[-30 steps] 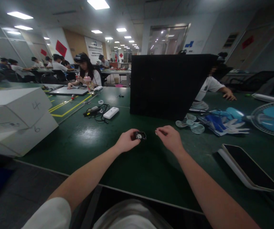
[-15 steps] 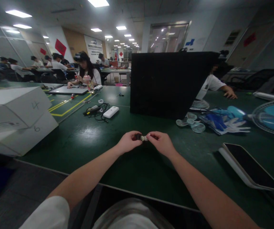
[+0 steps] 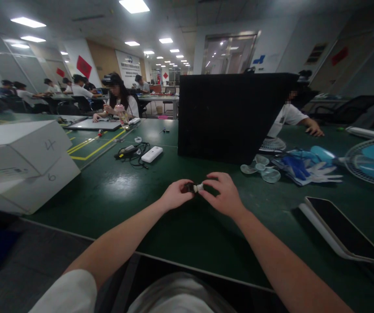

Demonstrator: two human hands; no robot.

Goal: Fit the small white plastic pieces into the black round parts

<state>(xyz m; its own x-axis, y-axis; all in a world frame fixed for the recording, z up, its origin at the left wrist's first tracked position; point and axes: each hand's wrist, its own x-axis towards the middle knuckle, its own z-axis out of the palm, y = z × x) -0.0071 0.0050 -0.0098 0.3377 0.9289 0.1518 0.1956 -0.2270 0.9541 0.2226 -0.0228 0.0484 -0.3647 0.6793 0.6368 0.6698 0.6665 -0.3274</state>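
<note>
My left hand (image 3: pixel 176 194) is closed around a small part with a dark body (image 3: pixel 188 187), gripped between thumb and fingers just above the green table. A short whitish end (image 3: pixel 198 188) sticks out of it to the right; it is too small to tell its kind. My right hand (image 3: pixel 222 194) is at that whitish end, its thumb and fingers spread apart on either side. Whether a fingertip touches it I cannot tell.
A black box-like panel (image 3: pixel 219 117) stands ahead. White boxes (image 3: pixel 27 161) are at left, a white power bank (image 3: pixel 152 154) with cables (image 3: pixel 131 154) mid-left. Clear fan blades (image 3: pixel 261 168), gloves (image 3: pixel 304 169), a blue fan (image 3: pixel 372 161) and a phone (image 3: pixel 346 228) lie right. Other people sit beyond.
The fingers of my right hand have parted from their pinch on the whitish end, showing more of it. My left hand has stayed in place with the part.
</note>
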